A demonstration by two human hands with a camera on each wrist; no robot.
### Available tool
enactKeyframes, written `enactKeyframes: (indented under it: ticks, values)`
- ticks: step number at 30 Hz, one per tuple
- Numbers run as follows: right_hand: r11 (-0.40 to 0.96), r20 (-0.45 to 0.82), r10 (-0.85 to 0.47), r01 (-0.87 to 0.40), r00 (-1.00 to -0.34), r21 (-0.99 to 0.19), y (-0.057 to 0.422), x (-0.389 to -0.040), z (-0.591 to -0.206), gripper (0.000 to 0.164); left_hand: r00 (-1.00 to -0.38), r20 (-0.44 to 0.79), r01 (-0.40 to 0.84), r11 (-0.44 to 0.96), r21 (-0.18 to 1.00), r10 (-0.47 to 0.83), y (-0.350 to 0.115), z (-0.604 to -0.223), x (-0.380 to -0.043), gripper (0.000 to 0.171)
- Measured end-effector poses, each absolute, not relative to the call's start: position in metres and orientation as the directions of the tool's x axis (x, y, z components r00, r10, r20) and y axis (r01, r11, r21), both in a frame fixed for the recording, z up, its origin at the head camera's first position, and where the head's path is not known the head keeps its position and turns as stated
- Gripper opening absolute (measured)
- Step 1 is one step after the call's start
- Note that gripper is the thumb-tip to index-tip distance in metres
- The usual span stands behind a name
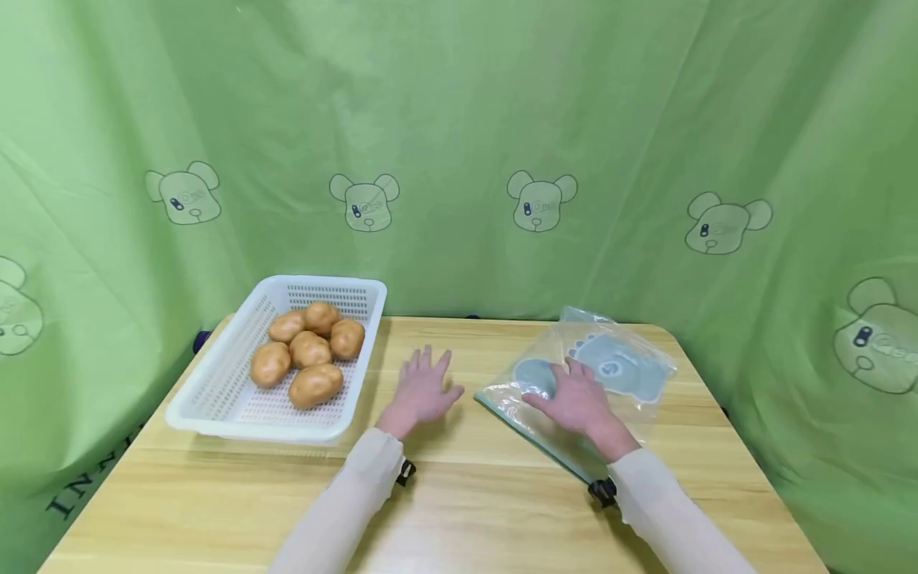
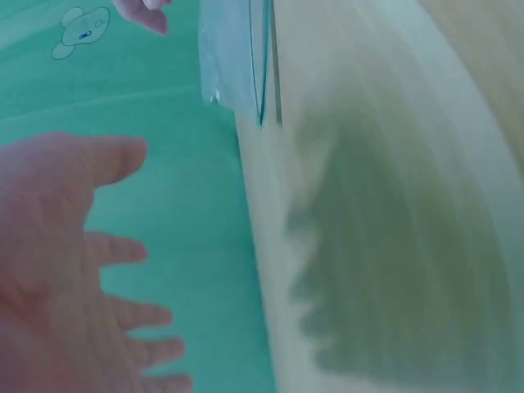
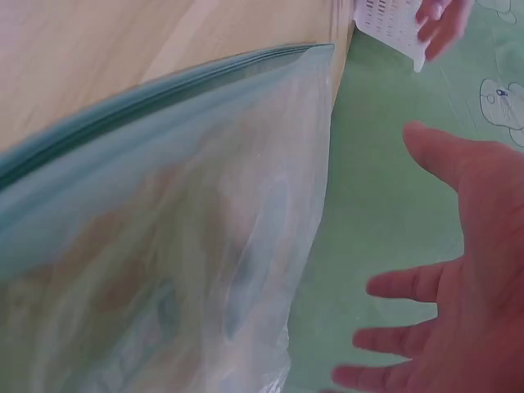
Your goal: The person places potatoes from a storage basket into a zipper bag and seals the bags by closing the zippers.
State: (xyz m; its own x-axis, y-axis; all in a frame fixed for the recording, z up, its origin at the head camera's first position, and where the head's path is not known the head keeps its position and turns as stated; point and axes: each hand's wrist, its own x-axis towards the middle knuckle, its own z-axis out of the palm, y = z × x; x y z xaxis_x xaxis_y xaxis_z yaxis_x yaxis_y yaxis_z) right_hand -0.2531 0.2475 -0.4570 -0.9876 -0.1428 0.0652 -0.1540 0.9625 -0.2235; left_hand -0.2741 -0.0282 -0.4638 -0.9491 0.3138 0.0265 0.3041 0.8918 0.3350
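Note:
My left hand (image 1: pixel 421 391) hovers over the table between the basket and the bag, fingers spread and nothing held; its shadow falls on the wood in the left wrist view. Above a clear zip bag (image 1: pixel 620 363) with a blue cartoon print is my right hand (image 1: pixel 579 401). Its fingers (image 3: pixel 405 284) are straight and apart, and the right wrist view shows a gap between them and the plastic. The bag lies flat, its green zip edge slanting toward the near side. Several brown potatoes (image 1: pixel 315 386) sit in a white plastic basket (image 1: pixel 179 416) left of my left hand.
The wooden table (image 1: pixel 459 518) carries the basket at the left and the bag at the right. A green curtain (image 1: pixel 452 96) with printed bear heads hangs behind the table and along both sides. Dark bands (image 1: pixel 602 492) show at the wrists.

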Motion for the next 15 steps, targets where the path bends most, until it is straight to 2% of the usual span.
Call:
enactKeyframes:
  ticks: [4,8,11,15]
  values:
    - [0.951,0.074,-0.188,-0.2,-0.979,-0.235,0.247,-0.25,-0.457,0.084,-0.918,0.003,0.35,0.804,0.48,0.398,-0.017,-0.471,-0.279,0.069]
    - [0.93,0.042,-0.25,-0.252,-0.967,-0.267,0.247,-0.244,-0.455,0.053,-0.903,-0.005,0.344,0.728,0.593,0.43,-0.006,-0.478,-0.284,0.066]
    - [0.905,-0.013,-0.315,-0.297,-0.949,-0.305,0.25,-0.238,-0.456,0.031,-0.887,0.001,0.357,0.684,0.637,0.462,0.002,-0.483,-0.287,0.058]
    - [0.884,-0.076,-0.377,-0.334,-0.923,-0.326,0.254,-0.231,-0.46,0.025,-0.86,0.001,0.383,0.644,0.662,0.51,0.011,-0.487,-0.29,0.048]
